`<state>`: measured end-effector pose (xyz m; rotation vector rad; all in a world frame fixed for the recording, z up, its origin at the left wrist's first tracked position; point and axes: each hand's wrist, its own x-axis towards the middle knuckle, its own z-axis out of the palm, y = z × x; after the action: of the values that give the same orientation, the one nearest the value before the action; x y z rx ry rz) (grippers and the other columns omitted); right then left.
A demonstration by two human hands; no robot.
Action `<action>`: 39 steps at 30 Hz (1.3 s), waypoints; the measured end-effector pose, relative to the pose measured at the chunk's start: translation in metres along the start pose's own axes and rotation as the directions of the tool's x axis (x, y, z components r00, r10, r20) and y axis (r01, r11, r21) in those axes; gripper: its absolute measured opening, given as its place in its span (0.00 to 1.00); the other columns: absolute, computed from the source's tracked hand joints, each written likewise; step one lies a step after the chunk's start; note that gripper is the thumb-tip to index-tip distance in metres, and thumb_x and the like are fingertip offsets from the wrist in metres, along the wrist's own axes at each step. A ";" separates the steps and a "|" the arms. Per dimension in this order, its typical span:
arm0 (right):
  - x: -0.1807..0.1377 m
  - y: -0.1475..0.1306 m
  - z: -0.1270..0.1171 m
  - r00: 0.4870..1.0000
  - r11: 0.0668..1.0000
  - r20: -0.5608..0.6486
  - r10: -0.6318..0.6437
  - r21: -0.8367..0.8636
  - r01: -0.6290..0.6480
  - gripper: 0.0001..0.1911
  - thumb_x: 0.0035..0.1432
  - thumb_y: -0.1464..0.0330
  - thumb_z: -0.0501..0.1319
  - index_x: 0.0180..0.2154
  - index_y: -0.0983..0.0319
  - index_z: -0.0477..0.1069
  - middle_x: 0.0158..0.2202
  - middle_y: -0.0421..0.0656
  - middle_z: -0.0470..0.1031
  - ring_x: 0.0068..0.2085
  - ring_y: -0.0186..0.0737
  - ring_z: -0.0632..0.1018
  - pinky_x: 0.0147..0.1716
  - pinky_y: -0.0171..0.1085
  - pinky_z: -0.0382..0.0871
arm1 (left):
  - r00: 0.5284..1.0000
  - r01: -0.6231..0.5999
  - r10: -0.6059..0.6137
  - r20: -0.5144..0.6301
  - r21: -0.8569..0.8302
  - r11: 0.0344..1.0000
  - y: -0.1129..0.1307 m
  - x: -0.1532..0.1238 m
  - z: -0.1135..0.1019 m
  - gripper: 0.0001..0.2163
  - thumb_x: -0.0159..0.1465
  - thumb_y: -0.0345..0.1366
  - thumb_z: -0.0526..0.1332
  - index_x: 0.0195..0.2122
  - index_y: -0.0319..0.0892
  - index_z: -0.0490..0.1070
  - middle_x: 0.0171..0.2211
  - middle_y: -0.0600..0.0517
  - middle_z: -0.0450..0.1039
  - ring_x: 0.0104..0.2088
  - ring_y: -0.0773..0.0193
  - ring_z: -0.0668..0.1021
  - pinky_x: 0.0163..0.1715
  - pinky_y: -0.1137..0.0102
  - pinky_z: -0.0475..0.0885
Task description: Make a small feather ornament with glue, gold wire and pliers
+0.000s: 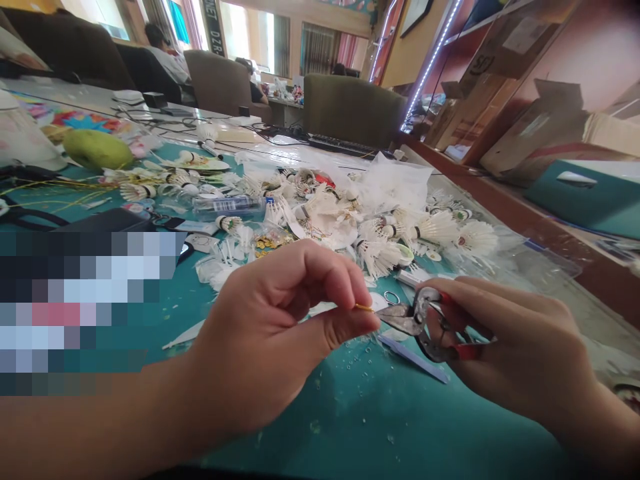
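Observation:
Between the thumb and index finger of my left hand (280, 333) is pinched a tiny gold-coloured piece (364, 307), mostly hidden by the fingertips. My right hand (520, 340) is closed around red-handled pliers (420, 320), whose pointed metal jaws reach left to the pinched fingertips. Whether the jaws grip the gold piece, I cannot tell. Behind the pliers lies a metal ring (391, 298). A blue-grey flat strip (414, 360) rests on the green mat (360, 427) below them, among scattered tiny clear bits.
Beyond my hands is a heap of white shuttlecocks (380, 257), plastic bags (395, 187) and small gold pieces (270, 243). A green fruit (97, 149) sits at the left. Cardboard boxes (540, 133) and a teal box (590, 197) stand right. People sit among chairs (355, 110) further back.

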<state>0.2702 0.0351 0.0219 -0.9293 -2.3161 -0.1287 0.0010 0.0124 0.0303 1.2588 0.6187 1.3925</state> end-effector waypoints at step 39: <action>0.009 0.004 -0.002 0.999 0.999 -0.013 -0.038 -0.008 0.038 0.08 0.67 0.75 0.62 0.44 0.56 0.74 0.24 0.35 0.72 0.21 0.31 0.69 0.21 0.34 0.64 | 0.984 -0.163 0.176 -0.019 0.295 0.942 -0.003 -0.001 -0.003 0.14 0.64 0.19 0.72 0.37 0.49 0.84 0.38 0.62 0.87 0.36 0.73 0.86 0.33 0.85 0.81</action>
<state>0.2687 0.0430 0.0280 -0.8856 -2.3231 -0.1597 -0.0010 0.0133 0.0261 1.5489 0.7843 1.5139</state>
